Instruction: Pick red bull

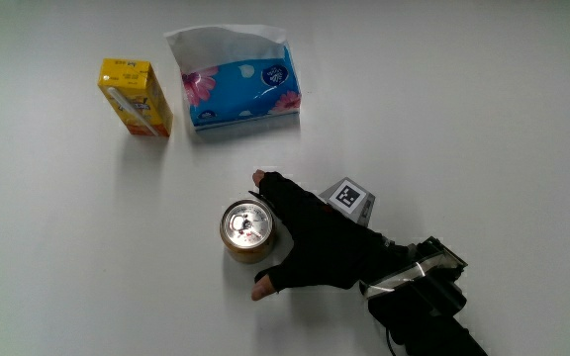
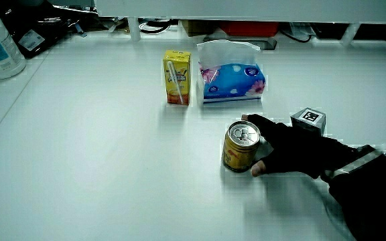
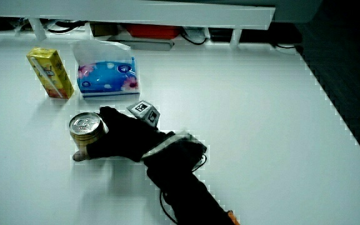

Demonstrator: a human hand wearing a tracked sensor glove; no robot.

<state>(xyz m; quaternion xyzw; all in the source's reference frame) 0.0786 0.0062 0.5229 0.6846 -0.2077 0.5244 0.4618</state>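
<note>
– Can (image 1: pixel 247 229) upright on the table (image 1: pixel 67 257), silver top up, pull tab showing. It stands nearer to the person than the other two items.

– And those two?

– Yellow carton (image 1: pixel 137 97) first, lying flat in the main view, straw on its face. Just beside it, the blue tissue pack (image 1: pixel 240 89) with pink flowers and white tissue sticking out. The two are near each other but not touching, and both are well apart from the can.

– The hand?

– The hand (image 1: pixel 320 242) is pressed against the can's side, fingers (image 1: pixel 261 290) curled round it, thumb on one flank and a bare fingertip on the other. That's a grasp, with the can's base on the table in both side views.

– Anything on the glove?

– The cube (image 1: pixel 349 195) sits on its back, pattern up. The forearm (image 1: pixel 424 307) runs back toward the person.
</note>
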